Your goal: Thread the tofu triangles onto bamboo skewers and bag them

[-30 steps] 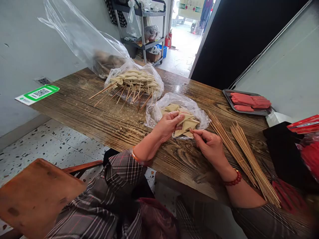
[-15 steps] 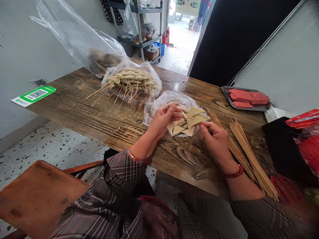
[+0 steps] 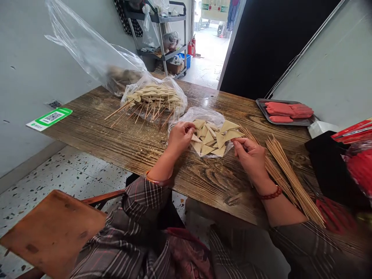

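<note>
Pale tan triangular pieces (image 3: pixel 208 138) lie loose on a clear plastic bag at the middle of the wooden table. At the left edge of this pile is my left hand (image 3: pixel 180 136), its thumb and fingertips pressed together; whatever they pinch is too small to make out. My right hand (image 3: pixel 250 155) is closed on a skewer, mostly hidden by the fingers, that carries triangular pieces (image 3: pixel 229 131) above the pile's right side. Behind and to the left, a plastic bag holds stacked skewered pieces (image 3: pixel 157 95), their sticks pointing toward me.
Bundles of bare skewers (image 3: pixel 290 174) lie right of my right hand. A black tray (image 3: pixel 302 123) with red packs stands at the back right, near a black box (image 3: pixel 325 170). A green and white card (image 3: pixel 50 119) lies far left. A wooden stool (image 3: pixel 58 228) stands lower left.
My left hand has moved left and down, from above the pile to its left edge, and its fingers have closed together. My right hand still holds the skewer in nearly the same place.
</note>
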Demonstrator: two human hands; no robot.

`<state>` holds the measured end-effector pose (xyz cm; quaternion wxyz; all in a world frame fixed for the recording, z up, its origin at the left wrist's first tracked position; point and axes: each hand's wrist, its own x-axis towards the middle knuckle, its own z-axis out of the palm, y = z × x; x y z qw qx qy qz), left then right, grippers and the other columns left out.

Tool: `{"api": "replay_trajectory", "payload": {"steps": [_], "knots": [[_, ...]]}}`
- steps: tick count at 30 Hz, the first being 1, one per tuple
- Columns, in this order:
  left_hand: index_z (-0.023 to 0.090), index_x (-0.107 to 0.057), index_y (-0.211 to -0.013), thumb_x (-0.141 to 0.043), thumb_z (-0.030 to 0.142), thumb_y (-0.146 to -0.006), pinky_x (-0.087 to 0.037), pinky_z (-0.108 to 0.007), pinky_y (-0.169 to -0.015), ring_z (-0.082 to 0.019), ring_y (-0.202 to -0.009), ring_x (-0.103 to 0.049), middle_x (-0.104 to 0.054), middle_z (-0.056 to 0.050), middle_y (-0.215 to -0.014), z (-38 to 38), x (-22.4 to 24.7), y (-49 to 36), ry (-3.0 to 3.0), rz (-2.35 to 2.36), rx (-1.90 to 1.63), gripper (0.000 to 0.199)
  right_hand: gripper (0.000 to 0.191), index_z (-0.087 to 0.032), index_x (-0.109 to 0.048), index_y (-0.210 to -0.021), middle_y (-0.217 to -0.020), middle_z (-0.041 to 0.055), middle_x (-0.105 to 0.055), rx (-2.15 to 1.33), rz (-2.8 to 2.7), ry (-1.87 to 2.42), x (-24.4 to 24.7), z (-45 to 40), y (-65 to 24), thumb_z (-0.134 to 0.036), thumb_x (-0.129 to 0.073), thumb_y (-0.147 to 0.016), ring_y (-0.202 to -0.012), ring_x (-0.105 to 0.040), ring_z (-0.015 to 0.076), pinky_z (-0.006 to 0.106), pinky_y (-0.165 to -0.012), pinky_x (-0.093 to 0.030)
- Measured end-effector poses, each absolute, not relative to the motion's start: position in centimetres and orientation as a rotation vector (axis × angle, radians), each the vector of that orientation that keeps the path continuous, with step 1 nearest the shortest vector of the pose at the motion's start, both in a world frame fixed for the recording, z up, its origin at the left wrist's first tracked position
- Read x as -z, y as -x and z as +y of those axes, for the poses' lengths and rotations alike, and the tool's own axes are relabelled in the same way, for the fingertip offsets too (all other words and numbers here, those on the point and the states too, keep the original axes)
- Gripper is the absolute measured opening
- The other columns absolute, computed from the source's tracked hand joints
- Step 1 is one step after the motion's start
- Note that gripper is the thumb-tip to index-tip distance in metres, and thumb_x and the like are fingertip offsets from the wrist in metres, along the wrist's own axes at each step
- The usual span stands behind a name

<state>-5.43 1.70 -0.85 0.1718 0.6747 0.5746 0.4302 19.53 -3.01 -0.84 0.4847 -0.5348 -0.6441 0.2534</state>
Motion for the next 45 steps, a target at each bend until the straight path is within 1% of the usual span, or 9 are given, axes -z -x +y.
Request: {"api": "replay_trajectory", "payload": {"steps": [7, 12, 17, 20, 22, 28, 33, 38, 45], "knots": [[0.017, -0.072, -0.101, -0.058, 0.013, -0.075, -0.045, -0.039, -0.097, -0.023, -0.104, -0.061, -0.068, -0.011, -0.111, 0.6, 1.1, 6.7, -2.235, 1.560, -0.918, 0.029, 0.029, -0.015, -0.072, -0.090, -0.053, -0.0038, -0.055, -0.630, -1.593, 1.283, 0.8, -3.2, -19.4, -0.040, -0.058, -0.089, -0.048, -0.047, 0.0099, 0.023, -0.050, -0.036], [0.018, -0.074, -0.093, -0.058, 0.009, -0.075, -0.044, -0.041, -0.097, -0.024, -0.104, -0.062, -0.069, -0.011, -0.111, 0.7, 1.3, 6.0, -2.331, 1.539, -0.865, 0.025, 0.029, -0.015, -0.073, -0.092, -0.053, -0.0037, -0.056, -0.614, -1.613, 1.302, 0.8, -3.4, -19.3, -0.040, -0.059, -0.088, -0.048, -0.047, 0.0096, 0.023, -0.050, -0.036], [0.016, -0.072, -0.082, -0.062, 0.020, -0.081, -0.048, -0.032, -0.082, -0.018, -0.086, -0.062, -0.071, -0.008, -0.090, 1.1, 0.6, 5.5, -2.020, 1.470, -1.112, 0.011, 0.028, -0.016, -0.073, -0.092, -0.053, -0.0043, -0.055, -0.638, -1.594, 1.305, 0.8, -3.5, -19.1, -0.040, -0.059, -0.089, -0.047, -0.045, 0.0091, 0.023, -0.050, -0.036], [0.013, -0.071, -0.085, -0.063, 0.028, -0.083, -0.048, -0.026, -0.070, -0.012, -0.070, -0.058, -0.069, -0.005, -0.077, 1.3, -0.1, 5.1, -1.634, 1.262, -1.219, 0.017, 0.027, -0.016, -0.073, -0.092, -0.054, -0.0042, -0.055, -0.656, -1.574, 1.274, 0.6, -3.7, -19.0, -0.039, -0.060, -0.088, -0.048, -0.046, 0.0093, 0.023, -0.050, -0.037], [0.011, -0.070, -0.090, -0.065, 0.031, -0.083, -0.048, -0.025, -0.066, -0.010, -0.066, -0.058, -0.068, -0.005, -0.078, 1.4, -0.6, 4.8, -1.370, 1.081, -1.254, 0.021, 0.026, -0.016, -0.073, -0.092, -0.055, -0.0042, -0.055, -0.691, -1.563, 1.245, 0.5, -3.9, -18.9, -0.039, -0.060, -0.088, -0.048, -0.046, 0.0093, 0.023, -0.050, -0.037], [0.011, -0.066, -0.096, -0.073, 0.020, -0.075, -0.035, -0.018, -0.047, -0.005, -0.053, -0.054, -0.066, -0.002, -0.072, 2.4, -2.3, 3.7, -1.022, 0.912, -1.294, 0.024, 0.024, -0.016, -0.072, -0.089, -0.053, -0.0049, -0.054, -0.716, -1.634, 1.212, -0.1, -4.3, -18.6, -0.036, -0.060, -0.089, -0.047, -0.047, 0.0089, 0.023, -0.049, -0.036], [0.011, -0.061, -0.095, -0.074, 0.014, -0.071, -0.032, -0.017, -0.046, -0.006, -0.059, -0.058, -0.071, -0.006, -0.082, 3.4, -2.5, 2.9, -0.956, 0.817, -1.249, 0.027, 0.023, -0.015, -0.072, -0.090, -0.052, -0.0052, -0.054, -0.702, -1.636, 1.218, -0.1, -4.1, -18.6, -0.034, -0.059, -0.089, -0.046, -0.048, 0.0090, 0.022, -0.048, -0.037], [0.010, -0.064, -0.092, -0.081, 0.013, -0.063, -0.035, -0.016, -0.049, -0.007, -0.062, -0.061, -0.072, -0.006, -0.084, 3.5, -1.5, 3.0, -0.827, 0.771, -1.252, 0.034, 0.022, -0.016, -0.072, -0.089, -0.053, -0.0046, -0.055, -0.673, -1.691, 1.249, 0.0, -4.1, -18.6, -0.033, -0.058, -0.090, -0.048, -0.049, 0.0092, 0.023, -0.050, -0.039], [0.010, -0.070, -0.094, -0.079, 0.011, -0.066, -0.042, -0.016, -0.054, -0.008, -0.066, -0.063, -0.073, -0.006, -0.085, 3.0, -1.6, 3.5, -0.749, 0.751, -1.281, 0.029, 0.020, -0.017, -0.072, -0.087, -0.053, -0.0043, -0.057, -0.660, -1.767, 1.273, 0.0, -4.7, -18.4, -0.031, -0.058, -0.090, -0.048, -0.051, 0.0095, 0.023, -0.051, -0.040]]}}
